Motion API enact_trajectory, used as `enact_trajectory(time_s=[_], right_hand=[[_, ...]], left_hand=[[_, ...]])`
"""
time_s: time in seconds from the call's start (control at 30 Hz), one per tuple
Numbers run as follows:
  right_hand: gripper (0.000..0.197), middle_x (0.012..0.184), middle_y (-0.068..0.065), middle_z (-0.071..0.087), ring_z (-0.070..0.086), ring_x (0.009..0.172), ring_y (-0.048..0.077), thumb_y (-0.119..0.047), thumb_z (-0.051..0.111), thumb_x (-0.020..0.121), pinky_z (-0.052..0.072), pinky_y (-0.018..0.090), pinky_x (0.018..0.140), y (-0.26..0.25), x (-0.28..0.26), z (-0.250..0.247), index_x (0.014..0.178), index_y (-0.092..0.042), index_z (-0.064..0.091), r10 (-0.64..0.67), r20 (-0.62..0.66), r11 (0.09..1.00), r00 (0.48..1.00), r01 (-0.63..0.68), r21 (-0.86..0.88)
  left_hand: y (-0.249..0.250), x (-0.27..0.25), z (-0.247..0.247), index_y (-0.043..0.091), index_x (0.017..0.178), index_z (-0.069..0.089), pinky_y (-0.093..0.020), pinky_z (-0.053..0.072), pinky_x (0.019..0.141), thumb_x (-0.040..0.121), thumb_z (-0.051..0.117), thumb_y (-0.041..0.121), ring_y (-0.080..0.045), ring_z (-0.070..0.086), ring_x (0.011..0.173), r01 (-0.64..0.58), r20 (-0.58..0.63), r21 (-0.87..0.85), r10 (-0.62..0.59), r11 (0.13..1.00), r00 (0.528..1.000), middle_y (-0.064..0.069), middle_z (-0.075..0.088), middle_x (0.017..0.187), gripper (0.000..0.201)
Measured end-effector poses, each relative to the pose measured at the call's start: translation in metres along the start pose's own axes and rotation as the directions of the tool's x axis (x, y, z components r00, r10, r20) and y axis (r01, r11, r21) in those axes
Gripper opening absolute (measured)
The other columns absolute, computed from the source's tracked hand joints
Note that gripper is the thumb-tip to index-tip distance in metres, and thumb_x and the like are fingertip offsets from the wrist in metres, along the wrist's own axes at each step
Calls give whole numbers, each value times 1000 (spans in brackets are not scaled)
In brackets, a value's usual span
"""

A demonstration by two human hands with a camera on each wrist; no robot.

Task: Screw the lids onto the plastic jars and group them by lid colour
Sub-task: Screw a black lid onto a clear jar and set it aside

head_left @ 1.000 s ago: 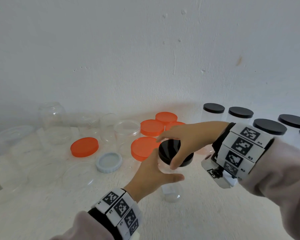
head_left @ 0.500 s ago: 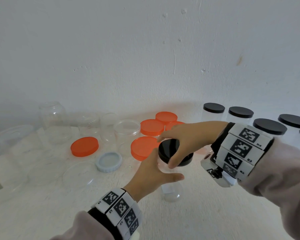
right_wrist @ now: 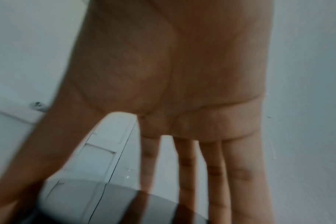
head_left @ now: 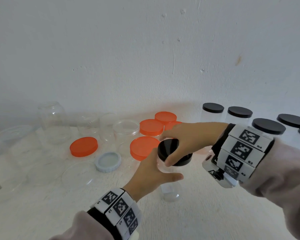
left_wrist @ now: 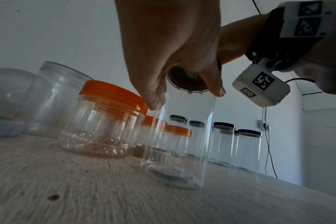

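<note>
A tall clear jar [head_left: 170,189] [left_wrist: 180,136] stands on the table near its middle. My left hand [head_left: 154,172] [left_wrist: 169,63] grips its upper wall. My right hand [head_left: 185,144] [right_wrist: 173,75] reaches from the right and holds the black lid [head_left: 170,149] [left_wrist: 184,80] on the jar's mouth, thumb on the near rim, fingers over the far rim. Several orange-lidded jars [head_left: 151,127] [left_wrist: 105,119] stand behind. Several black-lidded jars [head_left: 239,113] [left_wrist: 247,148] stand at the right. The right wrist view is blurred.
A loose orange lid [head_left: 83,146] and a pale blue lid [head_left: 108,161] lie left of centre. Lidless clear jars [head_left: 54,122] and clear lids [head_left: 80,174] fill the left side. The white wall [head_left: 145,49] runs close behind.
The right hand has shifted slightly round the black lid; the left hand and the jar stay where they were.
</note>
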State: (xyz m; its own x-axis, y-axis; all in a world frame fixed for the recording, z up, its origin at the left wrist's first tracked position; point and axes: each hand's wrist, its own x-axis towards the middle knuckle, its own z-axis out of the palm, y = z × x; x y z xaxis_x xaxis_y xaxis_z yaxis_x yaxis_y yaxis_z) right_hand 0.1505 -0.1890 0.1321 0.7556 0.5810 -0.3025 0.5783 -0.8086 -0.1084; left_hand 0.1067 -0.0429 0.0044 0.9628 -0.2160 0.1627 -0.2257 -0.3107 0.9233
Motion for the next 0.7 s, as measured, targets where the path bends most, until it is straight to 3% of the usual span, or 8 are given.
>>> enact_trajectory(time_s=[0.1,0.2,0.33,0.43,0.53,0.6,0.7], right_hand=[[75,114,-28,40,39,113,4,-48,78,72,38,21,88,3,-4,-5,137,-49,39,-89,46,994,995,86,62],[70,101,-34,39,39,105,-2,-48,78,73,35,16,80,4,-4,-4,135,-45,46,-131,-10,989,991,131,71],[60,98,-22,49,50,97,5,-68,65,74,41,19,73,-1,-4,5,125,-37,54,-81,-127,996,989,77,-32],[65,103,-10,56,54,94,11,-76,57,73,47,25,76,-2,-4,11,121,-31,55,-19,-178,998,984,8,-66],[70,112,-16,48,50,106,8,-64,68,74,44,20,76,-1,-6,5,135,-37,44,-27,-43,999,999,28,20],[78,109,-26,40,40,109,4,-52,75,74,36,16,74,1,-7,-1,141,-43,36,-60,38,997,997,58,51],[77,103,-33,36,37,110,3,-48,77,73,36,20,83,2,-5,-4,140,-46,39,-83,21,995,996,82,62]], left_hand=[[0,0,0,55,115,39,5,37,76,61,89,35,21,48,104,-3,-2,-1,3,1000,1000,40,56,110,76],[1,-1,0,55,117,38,4,38,75,61,89,36,22,48,104,-4,4,-4,4,1000,1000,41,55,110,78],[1,-1,0,55,120,38,-1,40,77,62,88,37,19,49,107,-5,3,-8,5,1000,1000,34,57,115,79],[1,-1,0,56,117,39,1,40,76,62,88,36,20,48,107,-4,6,-7,4,1000,1000,38,56,114,76],[1,-1,0,55,118,39,1,40,77,62,88,33,19,49,107,-2,8,-13,2,1000,1000,39,56,113,77],[0,-1,0,54,118,39,2,39,77,62,89,34,19,50,107,-4,6,-10,4,1000,1000,38,56,112,78],[1,0,0,54,119,38,4,38,76,61,89,35,21,48,106,-9,4,-6,9,1000,1000,39,55,111,79]])
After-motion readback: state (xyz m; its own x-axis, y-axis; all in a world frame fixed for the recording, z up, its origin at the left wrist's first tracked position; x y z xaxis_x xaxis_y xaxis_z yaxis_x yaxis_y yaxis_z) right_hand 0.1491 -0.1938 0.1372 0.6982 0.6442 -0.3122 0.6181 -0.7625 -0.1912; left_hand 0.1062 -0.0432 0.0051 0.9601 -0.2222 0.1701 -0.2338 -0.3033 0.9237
